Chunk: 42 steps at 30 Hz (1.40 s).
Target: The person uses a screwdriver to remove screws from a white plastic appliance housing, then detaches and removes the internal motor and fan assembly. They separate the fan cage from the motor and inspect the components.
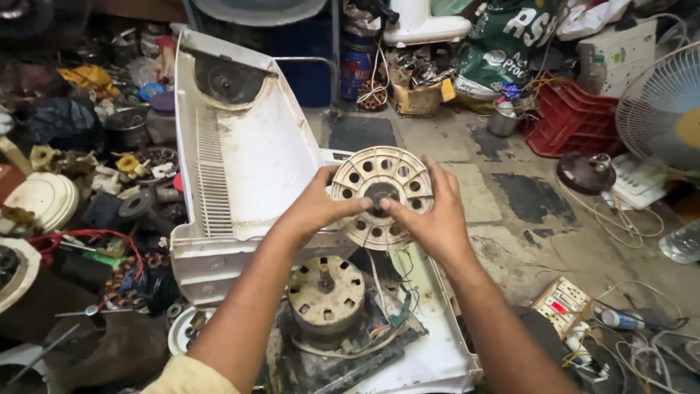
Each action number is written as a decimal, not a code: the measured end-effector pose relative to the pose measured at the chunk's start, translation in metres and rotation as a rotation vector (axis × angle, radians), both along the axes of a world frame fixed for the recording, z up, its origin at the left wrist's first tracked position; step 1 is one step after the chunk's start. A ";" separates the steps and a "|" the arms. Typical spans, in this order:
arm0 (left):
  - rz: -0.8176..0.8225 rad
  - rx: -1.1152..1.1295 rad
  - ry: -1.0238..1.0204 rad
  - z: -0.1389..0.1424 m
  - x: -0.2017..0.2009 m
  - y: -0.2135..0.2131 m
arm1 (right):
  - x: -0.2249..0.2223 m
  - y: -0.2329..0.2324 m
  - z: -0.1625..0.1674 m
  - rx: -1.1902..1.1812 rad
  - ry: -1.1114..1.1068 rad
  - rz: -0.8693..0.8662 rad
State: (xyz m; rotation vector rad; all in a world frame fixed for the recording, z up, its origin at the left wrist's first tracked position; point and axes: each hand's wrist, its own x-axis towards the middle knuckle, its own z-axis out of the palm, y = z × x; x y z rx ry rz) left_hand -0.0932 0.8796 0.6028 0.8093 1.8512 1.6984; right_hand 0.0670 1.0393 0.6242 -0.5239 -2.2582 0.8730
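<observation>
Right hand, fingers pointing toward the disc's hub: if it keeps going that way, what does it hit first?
The right hand already touches the round vented cover; its fingers point at the dark hub, and the left hand's fingertips come next.

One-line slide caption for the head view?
Both hands, left hand and right hand, hold a round perforated motor cover above an exposed motor amid workshop clutter.

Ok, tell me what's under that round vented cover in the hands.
Below the round vented cover, held by the left hand and right hand, sit the white casing, loose wires and, nearer the camera, the motor. Whatever lies directly behind the cover is hidden.
</observation>
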 end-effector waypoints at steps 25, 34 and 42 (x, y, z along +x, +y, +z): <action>0.158 -0.036 0.149 0.003 0.021 -0.015 | -0.015 -0.034 0.015 -0.011 0.031 -0.108; 0.250 -0.180 0.201 0.012 0.039 -0.021 | -0.005 -0.036 0.012 0.178 -0.024 -0.054; 0.119 -0.138 0.317 0.017 0.042 -0.032 | 0.011 -0.001 -0.007 -0.407 0.147 0.236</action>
